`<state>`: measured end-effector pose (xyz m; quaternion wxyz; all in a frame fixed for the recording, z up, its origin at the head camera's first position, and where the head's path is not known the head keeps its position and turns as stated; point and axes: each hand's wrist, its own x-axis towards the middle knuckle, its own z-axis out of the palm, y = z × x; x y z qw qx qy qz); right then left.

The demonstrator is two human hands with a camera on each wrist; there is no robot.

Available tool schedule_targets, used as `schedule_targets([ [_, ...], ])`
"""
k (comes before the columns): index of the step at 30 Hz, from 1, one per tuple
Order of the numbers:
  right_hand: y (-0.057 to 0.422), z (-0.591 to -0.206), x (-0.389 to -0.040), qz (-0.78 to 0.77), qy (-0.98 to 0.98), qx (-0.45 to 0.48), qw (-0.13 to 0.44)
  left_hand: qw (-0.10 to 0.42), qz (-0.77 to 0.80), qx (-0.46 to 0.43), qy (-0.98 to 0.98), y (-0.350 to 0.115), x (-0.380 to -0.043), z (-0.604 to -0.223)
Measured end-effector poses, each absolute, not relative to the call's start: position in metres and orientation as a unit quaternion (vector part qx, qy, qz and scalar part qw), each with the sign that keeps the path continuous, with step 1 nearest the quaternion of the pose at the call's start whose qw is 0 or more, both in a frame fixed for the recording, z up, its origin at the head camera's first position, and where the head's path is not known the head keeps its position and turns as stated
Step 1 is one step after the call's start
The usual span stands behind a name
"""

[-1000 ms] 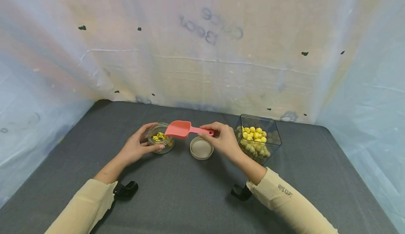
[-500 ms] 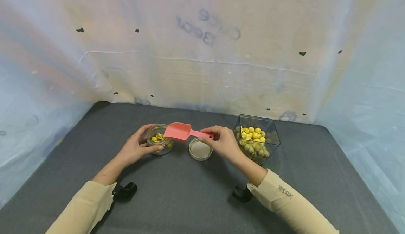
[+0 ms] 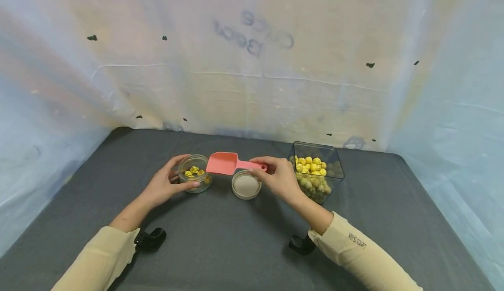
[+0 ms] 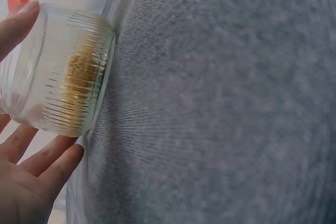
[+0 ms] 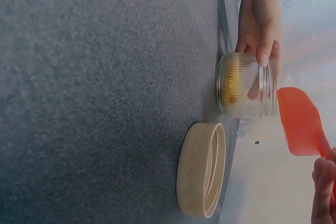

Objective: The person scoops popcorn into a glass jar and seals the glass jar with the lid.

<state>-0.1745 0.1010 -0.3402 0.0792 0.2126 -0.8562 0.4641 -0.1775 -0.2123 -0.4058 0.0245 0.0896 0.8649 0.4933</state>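
Observation:
A ribbed glass jar (image 3: pixel 201 185) with some yellow popcorn (image 4: pixel 79 82) at its bottom stands on the dark cloth. My left hand (image 3: pixel 163 184) holds it from the left, thumb on the near side and fingers around the far side. In my right hand (image 3: pixel 277 175), thumb and fingers pinch the handle of a pink scoop (image 3: pixel 222 163). The scoop's blade hangs beside the jar's mouth, above the table; in the right wrist view its edge is just off the rim. No popcorn shows on the blade.
A cream-coloured lid (image 3: pixel 246 187) lies inside up between the hands. Behind the right hand stands a dark transparent square container (image 3: pixel 334 166) holding many yellow popcorn balls (image 3: pixel 311 167). Plastic sheeting (image 3: pixel 252 107) hangs behind the table.
The head view has shifted slightly, so the jar, lid and container appear further left. Relative to the jar, the scoop has moved a little to the right. Both holds stay the same.

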Motion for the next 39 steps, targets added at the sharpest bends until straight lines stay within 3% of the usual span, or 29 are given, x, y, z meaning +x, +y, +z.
schedule_targets([
  [14,0.109,-0.332,-0.152,0.528,-0.826,0.185,0.066,0.025,0.457,0.083,0.885,-0.212,-0.173,-0.395],
  [22,0.124,-0.323,-0.141,0.548,-0.815,0.171,0.075,-0.022,0.4,0.1,0.911,-0.208,-0.167,-0.387],
  [31,0.146,-0.313,-0.137,0.559,-0.802,0.169,0.121,-0.135,0.39,0.154,0.898,-0.186,-0.164,-0.375],
  [39,0.16,-0.31,-0.137,0.579,-0.792,0.136,0.139,-0.144,0.395,0.173,0.891,-0.174,-0.164,-0.364],
])
